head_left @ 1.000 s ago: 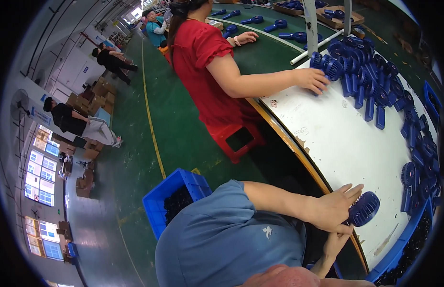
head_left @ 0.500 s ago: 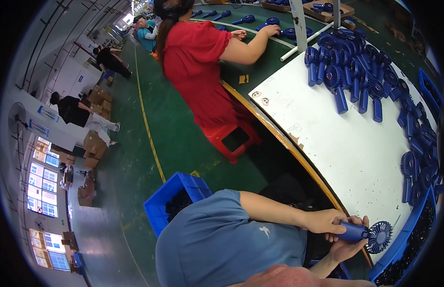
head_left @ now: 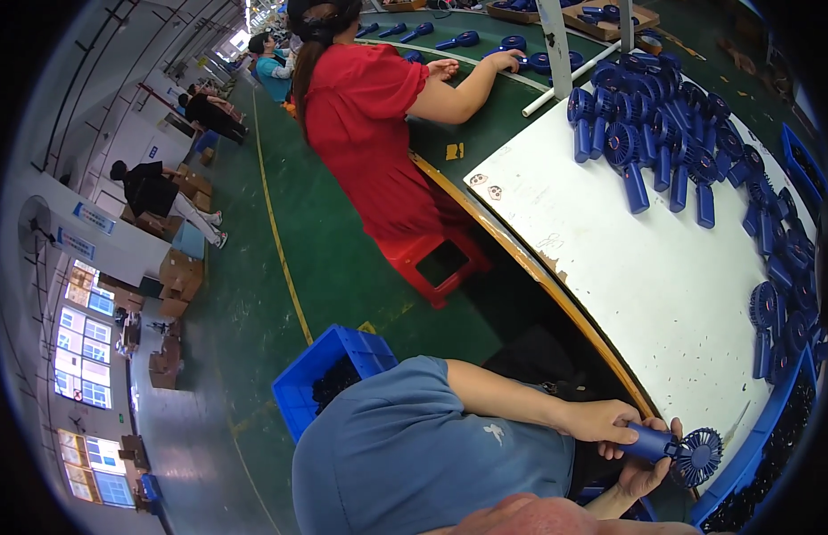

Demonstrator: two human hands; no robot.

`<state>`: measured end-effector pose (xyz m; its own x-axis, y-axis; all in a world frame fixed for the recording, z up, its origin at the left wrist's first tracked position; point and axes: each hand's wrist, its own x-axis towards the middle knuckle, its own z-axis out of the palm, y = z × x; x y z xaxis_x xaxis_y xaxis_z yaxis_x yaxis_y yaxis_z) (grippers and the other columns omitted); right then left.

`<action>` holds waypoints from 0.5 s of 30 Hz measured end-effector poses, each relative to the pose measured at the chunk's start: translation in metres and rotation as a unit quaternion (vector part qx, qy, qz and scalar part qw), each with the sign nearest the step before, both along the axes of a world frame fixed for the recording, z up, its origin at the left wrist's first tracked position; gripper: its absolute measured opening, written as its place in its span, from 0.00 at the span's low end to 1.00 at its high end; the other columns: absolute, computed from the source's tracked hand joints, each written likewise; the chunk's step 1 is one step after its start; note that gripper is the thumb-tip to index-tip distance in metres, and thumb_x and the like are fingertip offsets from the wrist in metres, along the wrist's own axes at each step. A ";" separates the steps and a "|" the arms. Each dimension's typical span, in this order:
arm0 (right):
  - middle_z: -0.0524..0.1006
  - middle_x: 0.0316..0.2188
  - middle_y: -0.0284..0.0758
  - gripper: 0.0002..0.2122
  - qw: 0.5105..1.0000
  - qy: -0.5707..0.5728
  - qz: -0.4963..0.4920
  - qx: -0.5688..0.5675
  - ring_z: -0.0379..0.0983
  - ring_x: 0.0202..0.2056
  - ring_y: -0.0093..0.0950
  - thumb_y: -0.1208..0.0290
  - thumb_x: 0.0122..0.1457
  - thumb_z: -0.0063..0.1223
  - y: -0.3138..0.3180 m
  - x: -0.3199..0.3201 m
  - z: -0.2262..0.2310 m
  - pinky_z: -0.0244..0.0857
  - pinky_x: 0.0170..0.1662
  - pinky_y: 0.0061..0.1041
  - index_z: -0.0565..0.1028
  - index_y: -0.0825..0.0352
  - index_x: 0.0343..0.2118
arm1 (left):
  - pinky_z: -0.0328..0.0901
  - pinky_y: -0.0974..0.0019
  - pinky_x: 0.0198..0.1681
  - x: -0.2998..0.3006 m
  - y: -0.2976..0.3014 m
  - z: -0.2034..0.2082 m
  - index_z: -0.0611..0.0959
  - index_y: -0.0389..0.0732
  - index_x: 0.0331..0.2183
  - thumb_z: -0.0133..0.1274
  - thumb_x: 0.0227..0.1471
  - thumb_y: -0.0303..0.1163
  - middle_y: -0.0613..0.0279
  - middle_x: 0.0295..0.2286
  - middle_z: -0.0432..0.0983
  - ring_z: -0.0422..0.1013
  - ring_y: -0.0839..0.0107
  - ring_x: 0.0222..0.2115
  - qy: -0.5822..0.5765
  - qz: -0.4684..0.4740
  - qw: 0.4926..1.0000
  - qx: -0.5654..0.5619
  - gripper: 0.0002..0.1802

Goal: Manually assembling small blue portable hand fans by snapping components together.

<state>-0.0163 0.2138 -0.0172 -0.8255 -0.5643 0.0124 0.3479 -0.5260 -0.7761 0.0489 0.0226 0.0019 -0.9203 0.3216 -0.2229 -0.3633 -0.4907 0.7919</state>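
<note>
A dark blue handheld fan (head_left: 650,442) is between my two hands, just over the near edge of the white tabletop. My left hand (head_left: 603,423) is closed round the end of its handle, thumb on top. Below it, my right hand (head_left: 642,480) grips the fan's neck with its fingertips, close to the round slatted head (head_left: 700,456). That head points away from me, toward the right. Part of my right palm is hidden behind the fan.
Many similar blue fans (head_left: 663,134) lie heaped on the white table (head_left: 601,241). A blue bin (head_left: 744,481) of small dark parts borders it; another blue bin (head_left: 298,379) stands on the floor. A person in red sits on a red stool (head_left: 436,267) at a green conveyor (head_left: 476,98).
The fan has shifted slightly left and its head has tilted a little downward. My right hand's fingers have moved onto the neck. People in the background have changed position.
</note>
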 end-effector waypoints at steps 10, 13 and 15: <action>0.76 0.41 0.45 0.35 0.995 0.025 -0.056 0.079 0.72 0.46 0.36 0.50 0.56 0.54 0.016 0.012 0.001 0.65 0.53 0.35 0.60 0.73 0.58 | 0.69 0.73 0.30 0.008 0.007 -0.006 0.72 0.30 0.46 0.51 0.60 0.36 0.59 0.28 0.76 0.72 0.76 0.26 0.022 -0.033 0.999 -0.030 0.20; 0.76 0.40 0.45 0.33 0.988 0.023 -0.133 0.072 0.71 0.45 0.37 0.51 0.58 0.51 0.048 0.027 0.002 0.63 0.53 0.35 0.61 0.73 0.58 | 0.70 0.71 0.32 0.003 0.011 -0.011 0.73 0.30 0.46 0.51 0.59 0.33 0.58 0.29 0.78 0.74 0.74 0.29 0.046 -0.082 0.993 -0.069 0.18; 0.75 0.43 0.46 0.32 0.985 0.033 -0.155 0.070 0.71 0.46 0.36 0.53 0.60 0.50 0.077 0.029 -0.012 0.63 0.53 0.34 0.62 0.75 0.59 | 0.71 0.70 0.36 0.001 0.003 -0.012 0.74 0.32 0.46 0.52 0.57 0.29 0.56 0.31 0.79 0.76 0.73 0.32 0.025 -0.095 0.993 -0.057 0.16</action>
<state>0.0122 0.2903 -0.0291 -0.9582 -0.2858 0.0123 0.1337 -0.4856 -0.8639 0.0504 0.0258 -0.0097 -0.8557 0.4666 -0.2237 -0.4003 -0.3229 0.8576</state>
